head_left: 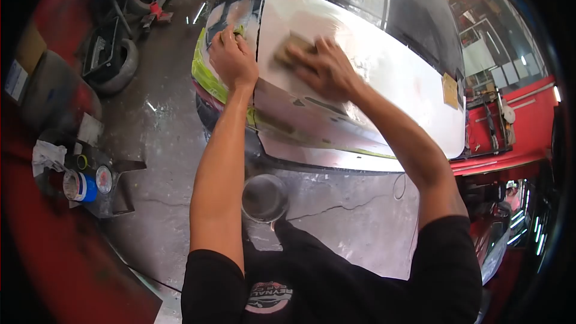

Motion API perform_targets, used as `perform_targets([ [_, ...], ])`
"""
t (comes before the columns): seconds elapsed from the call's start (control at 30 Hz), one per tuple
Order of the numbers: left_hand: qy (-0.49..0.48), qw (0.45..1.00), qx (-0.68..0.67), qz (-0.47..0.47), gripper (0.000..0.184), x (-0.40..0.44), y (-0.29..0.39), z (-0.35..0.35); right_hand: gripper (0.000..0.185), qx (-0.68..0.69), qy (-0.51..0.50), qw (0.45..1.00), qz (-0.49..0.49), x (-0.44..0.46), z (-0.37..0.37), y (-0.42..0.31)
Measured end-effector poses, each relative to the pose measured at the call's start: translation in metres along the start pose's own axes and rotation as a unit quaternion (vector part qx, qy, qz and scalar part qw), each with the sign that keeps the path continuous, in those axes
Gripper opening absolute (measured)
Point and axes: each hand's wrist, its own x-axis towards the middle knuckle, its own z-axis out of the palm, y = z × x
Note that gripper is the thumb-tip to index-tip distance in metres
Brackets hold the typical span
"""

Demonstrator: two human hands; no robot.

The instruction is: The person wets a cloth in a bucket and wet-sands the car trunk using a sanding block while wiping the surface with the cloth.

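A pale, wet-looking car panel (pixel 390 72) fills the upper middle, below a dark window. My right hand (pixel 327 69) is pressed on the panel, its fingers wrapped round a brownish sanding pad (pixel 297 48) that is blurred by motion. To its left, my left hand (pixel 233 60) rests at the panel's left edge, fingers curled over something yellow-green that is mostly hidden. Yellow-green tape or film (pixel 207 72) runs along the left side of the car. A yellowish sheet (pixel 450 90) lies on the panel's right end.
A dark bucket (pixel 264 198) stands on the concrete floor (pixel 153 144) below the panel. At the left a small stand holds a blue-and-white tub (pixel 80 186). Tyres (pixel 117 69) lie farther back. Red car parts border the right side.
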Motion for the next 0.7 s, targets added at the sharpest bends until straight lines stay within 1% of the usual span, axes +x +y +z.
perform_targets([
  [0.07,-0.005,1.0,-0.002,-0.001,0.035,-0.001,0.002,-0.001,0.052,0.016,-0.031,0.996,-0.088,-0.049,-0.02,-0.006],
  [0.1,-0.005,1.0,0.001,-0.003,0.035,0.0,0.0,0.0,0.053,0.035,-0.037,0.995,-0.091,-0.053,-0.02,-0.004],
  [0.2,0.007,1.0,-0.004,0.002,0.034,0.001,0.001,-0.001,0.054,0.019,-0.051,0.997,-0.062,0.005,-0.004,0.02],
  [0.23,0.006,1.0,-0.01,0.003,0.035,-0.005,-0.003,-0.002,0.054,0.0,0.013,0.999,-0.034,0.028,0.013,0.028],
  [0.3,0.011,0.999,-0.03,0.019,0.036,0.0,-0.009,0.006,0.055,-0.014,0.053,0.998,-0.037,0.035,0.022,0.031],
  [0.37,0.0,1.0,-0.019,0.02,0.036,-0.005,-0.005,0.003,0.056,0.004,-0.023,1.0,-0.011,-0.005,-0.001,0.005],
  [0.4,0.0,1.0,-0.011,0.019,0.036,0.0,-0.007,0.004,0.049,0.046,-0.051,0.997,-0.029,-0.031,-0.008,-0.001],
  [0.43,0.002,1.0,-0.007,0.017,0.035,-0.002,-0.006,0.003,0.05,0.049,-0.041,0.996,-0.061,-0.057,-0.011,0.006],
  [0.5,0.017,1.0,0.003,0.014,0.033,0.002,-0.002,0.004,0.051,0.034,-0.03,0.99,-0.132,-0.056,-0.013,0.023],
  [0.57,0.014,1.0,-0.005,0.017,0.034,0.0,-0.005,0.004,0.052,0.003,-0.058,0.993,-0.101,-0.003,-0.005,0.029],
  [0.6,0.02,1.0,-0.01,0.016,0.034,0.001,-0.003,0.003,0.052,-0.006,-0.025,0.999,-0.036,0.022,0.011,0.036],
  [0.63,0.021,1.0,0.0,0.006,0.034,-0.001,-0.002,0.001,0.049,-0.031,0.037,0.998,-0.041,0.039,0.018,0.034],
  [0.7,0.013,1.0,0.011,0.002,0.035,0.0,-0.003,0.003,0.051,-0.017,0.038,0.999,-0.032,0.024,0.01,0.027],
])
